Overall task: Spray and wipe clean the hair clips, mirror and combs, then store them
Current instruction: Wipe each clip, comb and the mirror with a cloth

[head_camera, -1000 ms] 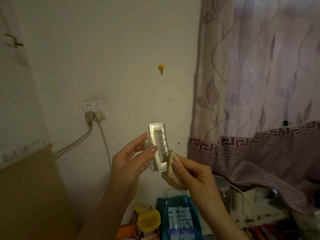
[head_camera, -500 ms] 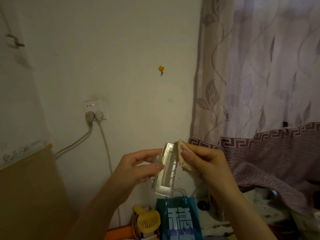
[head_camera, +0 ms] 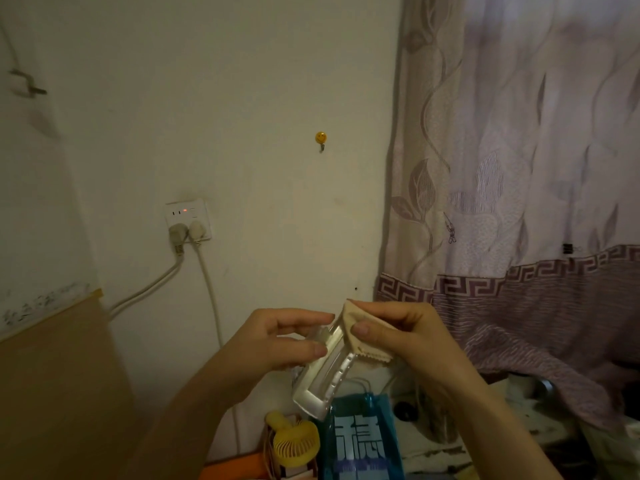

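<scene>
Clip: I see one pale, pearly rectangular plastic claw hair clip (head_camera: 323, 370) held up in front of the wall, tilted, its upper end between my two hands and its lower end hanging free over the blue bag.
Left hand: my left hand (head_camera: 273, 344) pinches the clip's upper part, thumb on the near face and fingers curled round the far side.
Right hand: my right hand (head_camera: 408, 337) pinches a small beige wiping cloth with a zigzag edge (head_camera: 363, 336) between thumb and fingers, and presses it against the clip's upper right edge.
Relation: the two hands sit just beside each other, with the clip and cloth touching between them.
Below: one blue translucent bag with white characters (head_camera: 360, 441) stands under the clip, and one yellow handheld fan (head_camera: 294, 439) is just left of it; the clip's lower corner overlaps the bag's top in my view, and I cannot tell whether they touch.
Left side: a brown board (head_camera: 59, 386) runs along the lower left, well apart from the hands.
Right side: a lilac patterned curtain (head_camera: 519, 202) hangs near the right hand, its hem draped over clutter I cannot make out.
Wall: bare cream wall (head_camera: 242, 81) fills the space above the hands, with one yellow smiley hook (head_camera: 320, 137) and one white socket (head_camera: 188, 220) carrying two plugs, whose two cables drop to the left of my left arm.
</scene>
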### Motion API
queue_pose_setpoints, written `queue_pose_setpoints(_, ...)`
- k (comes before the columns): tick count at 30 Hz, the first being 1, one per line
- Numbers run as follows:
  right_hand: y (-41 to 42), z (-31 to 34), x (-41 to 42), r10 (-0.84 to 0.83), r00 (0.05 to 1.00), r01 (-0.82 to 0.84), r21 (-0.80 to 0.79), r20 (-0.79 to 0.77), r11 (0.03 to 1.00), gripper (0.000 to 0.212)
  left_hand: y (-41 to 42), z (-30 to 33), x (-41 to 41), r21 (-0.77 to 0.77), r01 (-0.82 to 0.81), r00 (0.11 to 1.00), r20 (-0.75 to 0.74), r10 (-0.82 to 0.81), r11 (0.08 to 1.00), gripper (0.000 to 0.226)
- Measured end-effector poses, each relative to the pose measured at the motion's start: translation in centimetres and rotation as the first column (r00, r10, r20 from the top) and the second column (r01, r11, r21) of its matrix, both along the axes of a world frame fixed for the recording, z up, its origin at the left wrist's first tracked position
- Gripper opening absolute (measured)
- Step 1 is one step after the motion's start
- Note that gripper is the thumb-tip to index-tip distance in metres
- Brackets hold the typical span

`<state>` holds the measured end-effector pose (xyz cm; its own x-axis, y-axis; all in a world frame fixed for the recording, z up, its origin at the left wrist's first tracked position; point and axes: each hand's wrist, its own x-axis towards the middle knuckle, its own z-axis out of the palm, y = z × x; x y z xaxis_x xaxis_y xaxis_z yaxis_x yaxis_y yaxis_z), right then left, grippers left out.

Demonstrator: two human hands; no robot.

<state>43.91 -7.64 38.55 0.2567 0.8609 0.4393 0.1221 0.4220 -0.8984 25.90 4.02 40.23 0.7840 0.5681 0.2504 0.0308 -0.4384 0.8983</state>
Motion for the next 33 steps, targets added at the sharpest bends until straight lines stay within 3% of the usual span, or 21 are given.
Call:
queue_pose_setpoints(9, 0.8, -1.3, -1.2, -0.134, 0.961, 0.139, 0.007, -0.241, 0.99, 0.034, -0.9, -0.6, 0.7, -0.06, -0.153, 0.975, 0.156, 0.161, 0.986, 0.057)
queue_pose_setpoints(14, 1.4, -2.1, -1.5, -0.162, 0.867, 0.19, 0.012, -0.47, 0.982, 0.034, -1.5, -2.1, 0.7, -0.081, -0.213, 0.938, 0.263, 0.227, 0.974, 0.062)
queue_pose_setpoints(22, 2.2, -2.7, -2.1, -0.128, 0.759, 0.201, 0.043, -0.638, 0.979, 0.043, -1.4, -3.3, 0.8, -0.095, -0.228, 0.913, 0.324, 0.247, 0.969, 0.057)
queue_pose_setpoints(33, 2.2, -3.8, -1.6, -0.151, 0.781, 0.159, -0.041, -0.606, 0.986, 0.033, -0.9, -4.0, 0.5, -0.102, -0.24, 0.899, 0.352, 0.261, 0.965, 0.059)
